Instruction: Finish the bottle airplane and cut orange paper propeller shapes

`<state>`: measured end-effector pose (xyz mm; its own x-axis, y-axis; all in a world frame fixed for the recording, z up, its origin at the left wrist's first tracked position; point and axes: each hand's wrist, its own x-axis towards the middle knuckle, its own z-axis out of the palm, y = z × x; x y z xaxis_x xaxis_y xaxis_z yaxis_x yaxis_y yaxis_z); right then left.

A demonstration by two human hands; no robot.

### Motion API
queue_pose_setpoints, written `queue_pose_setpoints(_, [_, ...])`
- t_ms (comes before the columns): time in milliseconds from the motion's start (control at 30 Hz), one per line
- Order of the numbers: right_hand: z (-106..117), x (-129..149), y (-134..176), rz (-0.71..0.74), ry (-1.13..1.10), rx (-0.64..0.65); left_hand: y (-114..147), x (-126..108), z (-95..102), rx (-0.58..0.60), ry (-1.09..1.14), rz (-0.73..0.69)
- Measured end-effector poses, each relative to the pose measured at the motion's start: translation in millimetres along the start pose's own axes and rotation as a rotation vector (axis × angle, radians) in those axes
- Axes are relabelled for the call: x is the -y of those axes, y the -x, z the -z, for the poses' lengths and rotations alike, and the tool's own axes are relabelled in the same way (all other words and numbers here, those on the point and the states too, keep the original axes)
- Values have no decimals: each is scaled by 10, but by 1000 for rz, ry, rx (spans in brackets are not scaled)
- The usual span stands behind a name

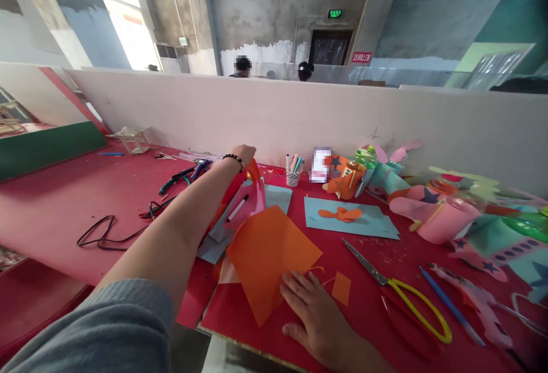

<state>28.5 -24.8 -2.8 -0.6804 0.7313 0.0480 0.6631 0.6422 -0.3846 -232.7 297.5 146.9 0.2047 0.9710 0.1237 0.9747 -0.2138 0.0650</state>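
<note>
My left hand (243, 153) reaches to the far side of the table, its fingers closed at the raised, curling edge of some pink and orange coloured paper (257, 190); the fingertips are hidden. My right hand (306, 310) lies with fingers stretched out on the near edge of an orange sheet of paper (272, 253). A small orange paper scrap (341, 288) is just right of that hand. Under my left forearm, a black-and-white marker (237, 208) rests on the pink paper, with light blue sheets (213, 249) beneath.
Scissors (385, 281), a blue pen (451, 305) and a pink glue gun (475, 299) lie at the right. An orange propeller shape (341, 214) sits on blue paper. Behind are a pen cup (293, 176) and several bottle crafts (451, 216). Pliers (177, 179) and a black cable (103, 236) lie left.
</note>
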Motion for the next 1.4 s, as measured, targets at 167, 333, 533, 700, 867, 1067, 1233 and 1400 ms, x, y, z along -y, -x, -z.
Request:
queue_pose_setpoints(167, [61, 72, -418, -27, -19, -70, 283, -41, 493, -284, 88, 61])
queue_pose_setpoints(333, [195, -119, -342, -102, -125, -385, 901, -319, 645, -460, 527, -11])
queue_pose_setpoints(533, [616, -382, 27, -359, -365, -950, 1703, -841, 519, -373, 805, -134])
queue_pose_setpoints(700, [797, -228, 250, -244, -598, -862, 2112, -1247, 108, 5, 1207, -153])
queue_pose_setpoints(867, [700, -32, 507, -285, -660, -759, 2377, -1521, -381, 272, 1335, -20])
queue_pose_setpoints(1067, [579, 76, 664, -424, -994, -602, 2459, -1632, -724, 324, 1448, 74])
queue_pose_setpoints(1233, [493, -14, 672, -521, -1564, -760, 2497, -1664, -865, 252, 1455, 72])
queue_pose_setpoints(1400, [446, -152, 712, -606, -1522, -1032, 2759, -1713, -976, 344, 1432, -28])
